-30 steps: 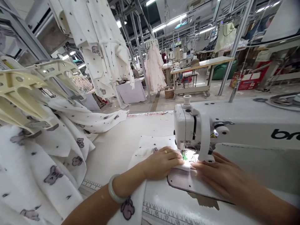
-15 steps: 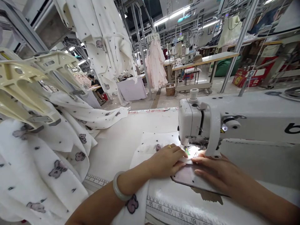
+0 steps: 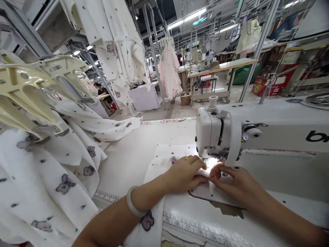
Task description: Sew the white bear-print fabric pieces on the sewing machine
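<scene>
White fabric [image 3: 164,151] with small dark marks and purple animal prints lies on the sewing table, under my left forearm. My left hand [image 3: 186,173], with a ring and a pale bangle, is closed on the fabric edge just in front of the needle area. From the other side, my right hand [image 3: 231,178] pinches the same edge between thumb and curled fingers, close to my left fingertips. A white sewing machine [image 3: 216,132] stands over the work with its lamp lit. The needle and presser foot are mostly hidden by glare and fingers.
Cream hanger clamps [image 3: 28,92] at the left hold printed white cloth pieces [image 3: 64,185]. More printed cloth [image 3: 115,44] hangs above the table. A measuring tape strip [image 3: 195,231] runs along the front edge. A seated person [image 3: 102,94] and pink garments [image 3: 169,68] are farther back.
My right hand has gone from lying flat with fingers extended to pinching the fabric edge, its fingers now curled. My left hand stays almost in place. The view has shifted slightly.
</scene>
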Demonstrator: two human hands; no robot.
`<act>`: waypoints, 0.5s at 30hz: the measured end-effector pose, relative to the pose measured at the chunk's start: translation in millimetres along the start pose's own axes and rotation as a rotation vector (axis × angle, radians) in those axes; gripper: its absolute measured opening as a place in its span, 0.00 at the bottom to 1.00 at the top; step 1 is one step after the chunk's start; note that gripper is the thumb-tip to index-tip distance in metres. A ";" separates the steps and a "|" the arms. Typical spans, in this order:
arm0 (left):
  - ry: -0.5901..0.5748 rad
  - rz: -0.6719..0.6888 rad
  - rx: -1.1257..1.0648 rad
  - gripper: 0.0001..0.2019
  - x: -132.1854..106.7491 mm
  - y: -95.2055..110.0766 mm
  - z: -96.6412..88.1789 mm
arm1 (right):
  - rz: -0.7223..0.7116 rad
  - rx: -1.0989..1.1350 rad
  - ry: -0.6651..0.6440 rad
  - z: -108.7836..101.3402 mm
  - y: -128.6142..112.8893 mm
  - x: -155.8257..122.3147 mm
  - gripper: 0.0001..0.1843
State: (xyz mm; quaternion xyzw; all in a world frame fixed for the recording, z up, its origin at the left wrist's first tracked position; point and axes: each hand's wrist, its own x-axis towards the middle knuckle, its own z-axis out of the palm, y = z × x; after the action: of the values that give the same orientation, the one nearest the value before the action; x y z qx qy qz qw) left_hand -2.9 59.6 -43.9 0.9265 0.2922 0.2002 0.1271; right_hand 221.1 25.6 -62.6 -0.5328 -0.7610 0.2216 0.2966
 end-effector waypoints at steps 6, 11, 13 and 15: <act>0.043 0.084 0.172 0.06 -0.1 -2.7 5.6 | -0.261 -0.115 0.048 -2.3 13.0 -1.0 0.20; 0.053 0.086 0.207 0.07 1.0 -3.0 6.3 | -0.586 -0.373 0.249 2.6 18.2 -0.7 0.18; 0.051 0.102 0.200 0.07 1.0 -3.4 5.9 | -0.639 -0.392 0.254 1.2 16.4 0.3 0.17; 0.040 0.128 0.192 0.08 -0.1 -4.2 4.3 | -0.689 -0.408 0.258 -2.5 13.7 0.7 0.18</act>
State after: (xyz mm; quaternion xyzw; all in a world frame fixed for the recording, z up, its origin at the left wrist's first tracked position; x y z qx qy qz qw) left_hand -3.1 62.4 -49.2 0.9470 0.2529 0.1973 0.0191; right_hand 231.9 30.9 -69.5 -0.3186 -0.8795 -0.1143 0.3345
